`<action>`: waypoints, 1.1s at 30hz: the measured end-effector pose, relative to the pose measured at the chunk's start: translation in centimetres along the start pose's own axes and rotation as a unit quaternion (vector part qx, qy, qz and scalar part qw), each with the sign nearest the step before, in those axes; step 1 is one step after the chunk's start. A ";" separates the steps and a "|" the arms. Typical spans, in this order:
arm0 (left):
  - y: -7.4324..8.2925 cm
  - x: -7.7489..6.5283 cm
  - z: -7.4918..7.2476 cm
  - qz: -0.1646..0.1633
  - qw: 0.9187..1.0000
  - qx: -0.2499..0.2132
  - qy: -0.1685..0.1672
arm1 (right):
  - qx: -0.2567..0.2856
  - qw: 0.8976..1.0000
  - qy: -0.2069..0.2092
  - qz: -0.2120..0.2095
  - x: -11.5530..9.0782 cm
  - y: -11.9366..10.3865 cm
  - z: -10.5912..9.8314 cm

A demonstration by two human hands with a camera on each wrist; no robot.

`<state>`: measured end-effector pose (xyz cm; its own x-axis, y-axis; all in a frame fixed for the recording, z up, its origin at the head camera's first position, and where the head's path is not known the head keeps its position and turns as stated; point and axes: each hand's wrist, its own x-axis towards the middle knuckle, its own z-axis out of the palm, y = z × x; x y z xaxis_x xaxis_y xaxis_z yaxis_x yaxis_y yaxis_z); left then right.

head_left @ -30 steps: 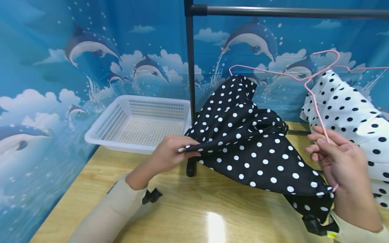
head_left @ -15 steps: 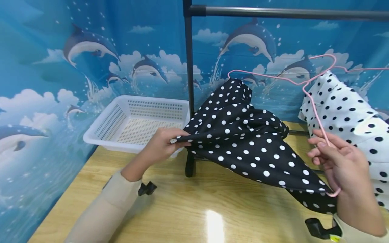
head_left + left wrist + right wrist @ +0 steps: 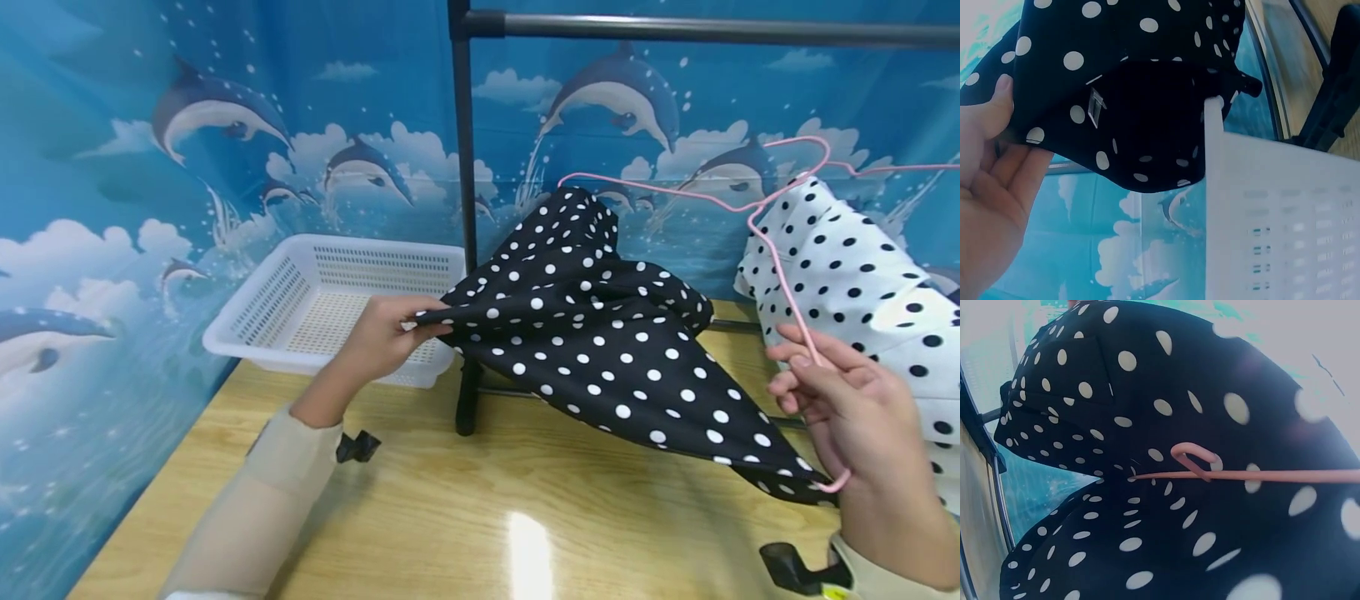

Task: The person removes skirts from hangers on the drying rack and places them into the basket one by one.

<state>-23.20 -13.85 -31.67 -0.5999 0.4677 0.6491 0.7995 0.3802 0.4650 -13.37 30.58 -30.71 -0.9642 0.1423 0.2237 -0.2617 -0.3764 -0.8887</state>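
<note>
A black garment with white dots (image 3: pixel 622 350) hangs partly over a pink wire hanger (image 3: pixel 776 254), its far shoulder covered by the cloth. My left hand (image 3: pixel 384 335) pinches the garment's edge and holds it stretched out to the left. In the left wrist view, thumb and fingers of the left hand (image 3: pixel 997 169) grip that edge beside a dark opening with a small label inside. My right hand (image 3: pixel 862 408) holds the near arm of the hanger between thumb and fingers. Near the right wrist, the hanger's curled near end sticks out beyond the cloth.
A white perforated basket (image 3: pixel 262 354) stands behind the left hand. The black rack's post (image 3: pixel 467 208) rises beside it, with a bar (image 3: pixel 675 29) across the top. At right hangs a white garment with black dots (image 3: pixel 862 283). Below is a wooden table (image 3: pixel 420 517).
My left hand has moved left and upward, drawing the garment's edge with it. The hanger has dropped slightly, and its near end shows further out of the cloth. My right hand has barely shifted.
</note>
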 end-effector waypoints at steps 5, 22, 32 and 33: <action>-0.4 0.2 -0.5 -0.042 0.999 0.014 0.005 | -0.017 1.000 0.008 0.002 0.0 0.0 0.0; -2.7 0.5 -1.3 -0.105 0.993 0.046 0.028 | 0.007 1.000 -0.021 0.007 0.0 0.3 -0.4; -2.6 -0.1 -0.9 -0.105 0.994 0.025 0.025 | 0.013 1.000 -0.009 0.004 -0.1 0.5 -1.2; -2.5 -0.2 -0.9 -0.100 0.994 0.022 0.025 | 0.012 1.000 -0.005 0.005 -0.1 0.5 -1.3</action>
<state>-25.02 -15.58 -32.40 -0.7433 0.3389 0.5768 0.6620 0.4967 0.5612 -13.32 31.58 -31.70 -0.9673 0.1292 0.2184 -0.2524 -0.4005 -0.8809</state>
